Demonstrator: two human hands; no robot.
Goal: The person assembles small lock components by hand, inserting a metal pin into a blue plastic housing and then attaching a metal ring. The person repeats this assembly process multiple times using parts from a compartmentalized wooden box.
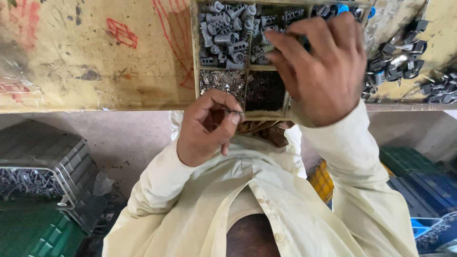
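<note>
Scuffed yellow board, streaked with red marks and dark stains, makes up the desk (95,57), which fills the upper part of the head view; its near edge runs across the picture just above the person's chest. Set against that near edge, right of the middle, sits a compartment tray (195,57) with thin wooden walls. Its far-left cell is heaped with grey plastic plugs (227,35). Its near-left cell holds fine silvery metal bits (220,81), and the cell beside that holds dark, almost black small parts (264,90).

The left hand (207,128) hangs at the desk's near edge, just in front of the cell of silvery bits. Its thumb and forefinger are pressed together on a tiny thin metal piece (234,112); the other fingers are curled in. What kind of piece it is cannot be told, it is too small.

The right hand (323,66) reaches over the tray's far cells, fingers bent and drawn together over the grey plugs; whether it grips one cannot be told.

A pile of black and silver clips (404,62) lies on the desk towards its right edge. Below the desk are a grey crate (47,152), green crates (33,233) and blue crates (419,190) on the floor. Both sleeves are pale cream.
</note>
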